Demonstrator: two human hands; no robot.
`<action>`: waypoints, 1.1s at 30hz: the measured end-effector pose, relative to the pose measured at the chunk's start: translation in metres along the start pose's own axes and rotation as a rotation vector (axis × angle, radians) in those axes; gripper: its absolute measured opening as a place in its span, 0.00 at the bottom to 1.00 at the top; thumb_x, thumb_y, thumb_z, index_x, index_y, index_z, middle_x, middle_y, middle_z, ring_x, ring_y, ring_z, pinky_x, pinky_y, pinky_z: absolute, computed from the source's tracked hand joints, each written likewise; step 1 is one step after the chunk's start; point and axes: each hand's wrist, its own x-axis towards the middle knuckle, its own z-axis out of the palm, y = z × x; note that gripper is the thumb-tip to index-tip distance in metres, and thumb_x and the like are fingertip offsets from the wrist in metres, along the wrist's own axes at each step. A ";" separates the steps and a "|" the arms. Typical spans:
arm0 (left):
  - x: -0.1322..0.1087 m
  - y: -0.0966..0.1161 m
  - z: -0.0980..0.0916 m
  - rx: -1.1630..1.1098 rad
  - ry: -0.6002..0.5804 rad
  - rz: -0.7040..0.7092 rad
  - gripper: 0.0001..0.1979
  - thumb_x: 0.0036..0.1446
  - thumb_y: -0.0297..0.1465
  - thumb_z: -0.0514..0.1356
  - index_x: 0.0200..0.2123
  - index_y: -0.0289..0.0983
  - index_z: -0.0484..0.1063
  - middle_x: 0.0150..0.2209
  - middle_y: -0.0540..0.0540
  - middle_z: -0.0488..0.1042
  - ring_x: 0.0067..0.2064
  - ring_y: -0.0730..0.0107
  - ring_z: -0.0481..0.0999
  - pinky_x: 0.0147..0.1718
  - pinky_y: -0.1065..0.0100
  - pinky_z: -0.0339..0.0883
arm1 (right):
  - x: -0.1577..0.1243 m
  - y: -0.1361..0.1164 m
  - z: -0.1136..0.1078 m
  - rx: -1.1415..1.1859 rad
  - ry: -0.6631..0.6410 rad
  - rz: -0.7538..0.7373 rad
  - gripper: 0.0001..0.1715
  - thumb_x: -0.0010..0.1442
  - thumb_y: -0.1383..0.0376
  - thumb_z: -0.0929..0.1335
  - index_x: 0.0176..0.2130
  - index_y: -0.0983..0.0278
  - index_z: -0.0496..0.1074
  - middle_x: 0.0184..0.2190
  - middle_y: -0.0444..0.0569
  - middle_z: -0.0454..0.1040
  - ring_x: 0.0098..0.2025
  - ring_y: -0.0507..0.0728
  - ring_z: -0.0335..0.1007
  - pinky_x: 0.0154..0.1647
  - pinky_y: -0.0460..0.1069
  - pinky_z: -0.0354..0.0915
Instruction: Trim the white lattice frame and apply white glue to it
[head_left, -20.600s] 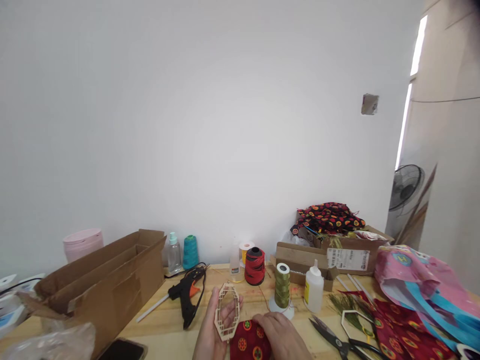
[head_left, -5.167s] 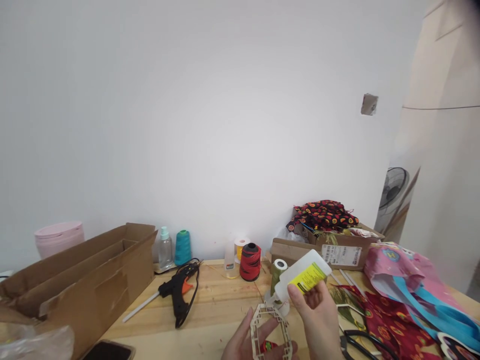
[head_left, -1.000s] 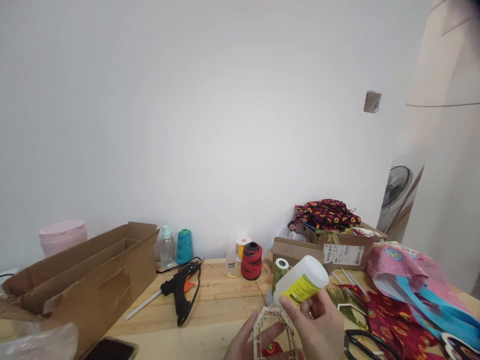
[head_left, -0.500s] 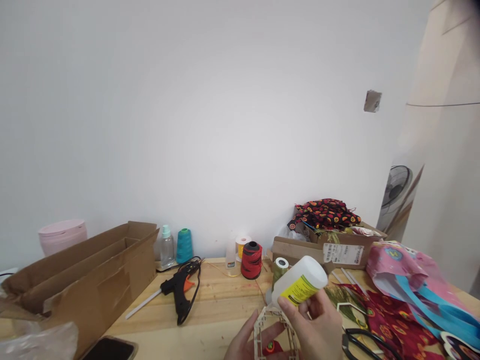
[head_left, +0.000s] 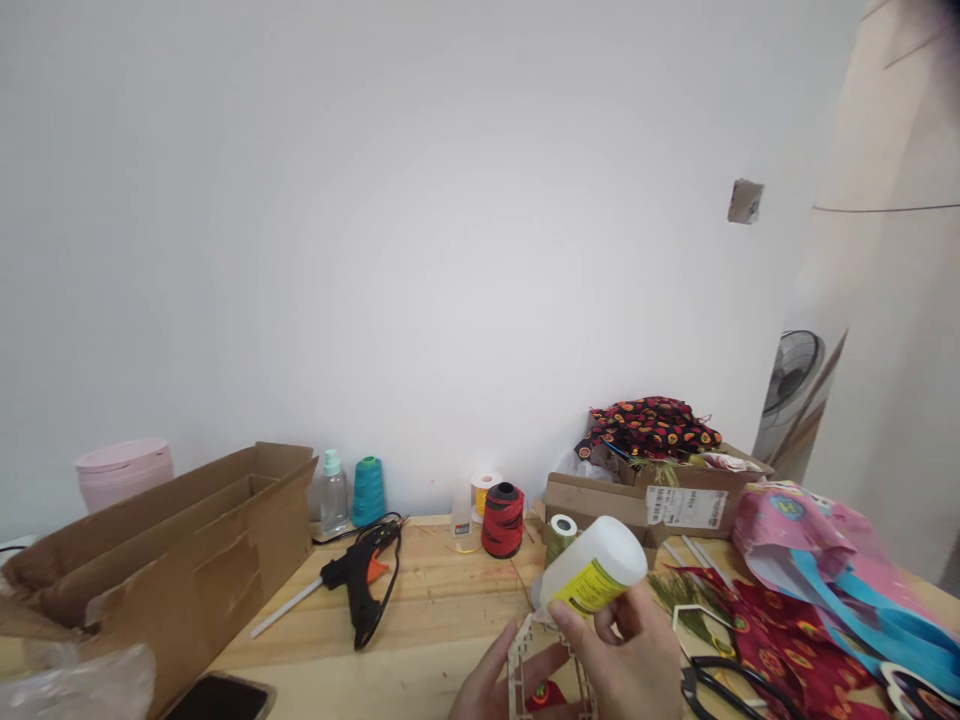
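Note:
My right hand is closed around a white plastic bottle with a yellow label. The bottle is tipped, its base up to the right and its neck down to the left. Its tip sits at the upper edge of a pale openwork frame; whether they touch I cannot tell. My left hand grips that frame from the left, fingers showing through its opening. Something small and red shows inside the frame. The frame's lower part is cut off by the picture's edge.
A black glue gun lies on the wooden table, left of my hands. Thread cones, including a red one, stand along the wall. Cardboard boxes flank the work area. Black-handled scissors and red printed fabric lie right.
My right hand and the bottle have shifted slightly left and down along the frame's upper edge. The left hand and the frame look unmoved.

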 end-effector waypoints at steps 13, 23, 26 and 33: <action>-0.003 0.001 0.011 -0.098 0.079 0.006 0.26 0.52 0.45 0.47 0.39 0.32 0.73 0.34 0.36 0.74 0.38 0.54 0.72 0.41 0.55 0.57 | -0.002 0.006 -0.002 0.001 0.053 0.088 0.17 0.34 0.55 0.70 0.22 0.62 0.65 0.17 0.38 0.59 0.19 0.51 0.56 0.18 0.46 0.58; -0.002 0.001 0.009 -0.041 -0.032 0.046 0.26 0.51 0.45 0.48 0.43 0.33 0.71 0.32 0.37 0.75 0.37 0.58 0.73 0.44 0.60 0.54 | -0.008 0.008 0.001 0.119 0.150 0.136 0.26 0.29 0.50 0.73 0.24 0.65 0.67 0.23 0.48 0.69 0.27 0.59 0.69 0.25 0.51 0.68; -0.002 0.002 0.010 -0.041 -0.045 0.078 0.27 0.48 0.45 0.52 0.45 0.33 0.69 0.33 0.37 0.76 0.37 0.58 0.73 0.45 0.62 0.52 | -0.008 0.009 0.002 0.208 0.235 0.186 0.28 0.26 0.50 0.74 0.24 0.64 0.66 0.24 0.49 0.71 0.28 0.61 0.70 0.27 0.52 0.69; -0.003 0.001 0.015 -0.041 -0.080 0.069 0.24 0.52 0.43 0.47 0.42 0.33 0.72 0.31 0.38 0.76 0.38 0.56 0.72 0.45 0.56 0.52 | -0.017 0.022 0.009 0.286 0.248 0.239 0.33 0.24 0.50 0.74 0.29 0.65 0.65 0.30 0.53 0.71 0.31 0.63 0.71 0.27 0.53 0.70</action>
